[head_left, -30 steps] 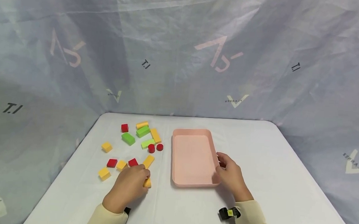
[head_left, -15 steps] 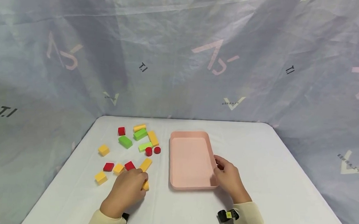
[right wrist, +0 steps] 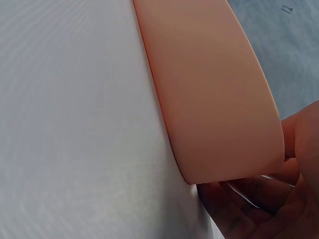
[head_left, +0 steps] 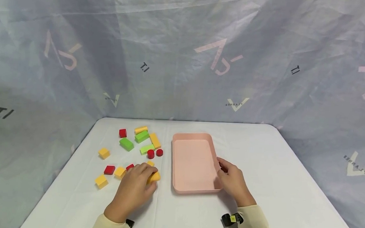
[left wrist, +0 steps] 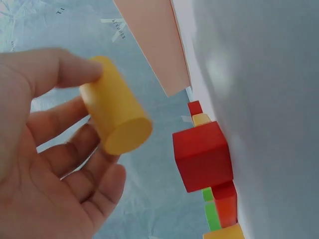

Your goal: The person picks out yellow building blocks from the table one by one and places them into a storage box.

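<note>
My left hand [head_left: 132, 190] pinches a yellow cylinder block [head_left: 154, 177] between thumb and fingers. In the left wrist view this cylinder [left wrist: 115, 107] is raised off the table and tilted, its round end showing. Under and beyond that hand lie a red block [head_left: 130, 167] and a yellow block [head_left: 150, 163], both partly hidden. My right hand [head_left: 234, 181] holds the right side of a shallow pink tray [head_left: 174, 164] near its front corner. From the right wrist, the tray's wall [right wrist: 214, 94] stands on the cloth, with the thumb at its rim and fingers beside the corner.
Left of the tray, several blocks are scattered: green blocks [head_left: 126, 144], red cylinders [head_left: 151, 154], a red cube [head_left: 122, 133] and yellow cubes [head_left: 101, 181]. A white cloth covers the table [head_left: 260, 151]. A grey printed curtain [head_left: 172, 59] hangs behind it.
My left hand has lifted the yellow cylinder and moved slightly right and away from me, covering more of a yellow block. My right hand stays at the tray. The head view has shifted a little.
</note>
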Tool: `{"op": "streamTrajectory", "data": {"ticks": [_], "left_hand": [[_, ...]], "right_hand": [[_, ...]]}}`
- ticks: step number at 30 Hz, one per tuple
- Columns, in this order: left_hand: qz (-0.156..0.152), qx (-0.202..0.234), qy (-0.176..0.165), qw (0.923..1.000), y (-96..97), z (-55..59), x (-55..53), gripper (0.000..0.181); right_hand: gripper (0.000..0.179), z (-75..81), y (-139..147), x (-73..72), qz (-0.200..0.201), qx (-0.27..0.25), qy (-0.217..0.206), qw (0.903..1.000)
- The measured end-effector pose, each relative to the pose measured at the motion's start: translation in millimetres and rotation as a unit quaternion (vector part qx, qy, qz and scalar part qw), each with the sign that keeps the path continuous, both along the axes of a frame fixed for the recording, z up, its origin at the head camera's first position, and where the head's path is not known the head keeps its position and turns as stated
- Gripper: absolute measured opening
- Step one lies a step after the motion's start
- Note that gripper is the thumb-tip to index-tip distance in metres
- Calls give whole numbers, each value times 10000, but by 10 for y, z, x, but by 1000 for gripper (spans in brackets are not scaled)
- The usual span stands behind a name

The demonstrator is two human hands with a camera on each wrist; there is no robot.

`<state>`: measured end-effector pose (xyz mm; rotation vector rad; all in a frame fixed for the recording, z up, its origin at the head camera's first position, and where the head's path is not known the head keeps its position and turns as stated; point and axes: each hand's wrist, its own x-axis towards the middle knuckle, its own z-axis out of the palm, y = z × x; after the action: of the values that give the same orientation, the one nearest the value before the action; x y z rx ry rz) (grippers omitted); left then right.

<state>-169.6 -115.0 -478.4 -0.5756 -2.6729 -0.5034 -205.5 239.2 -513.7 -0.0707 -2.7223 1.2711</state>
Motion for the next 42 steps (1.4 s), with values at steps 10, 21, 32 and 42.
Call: {"op": "streamTrajectory", "data": {"ticks": [10,21,32,42], "left_hand": [[-504,25,462,9977,98,118,-29,38],[-1139,59,1103,9873,326,441,-168,33],[-1741,519,1458,9725,634,753,-346,26],[-1916,17,1368,9719,849,501,-496,24]], "right_hand": [[51,9,22,-8,14,7,60,10000],[49,17,36,-10,66,0,59,10000],[51,26,48,-6,137,52,8,9999],[52,14,36,-17,148,56,-22,9999]]}}
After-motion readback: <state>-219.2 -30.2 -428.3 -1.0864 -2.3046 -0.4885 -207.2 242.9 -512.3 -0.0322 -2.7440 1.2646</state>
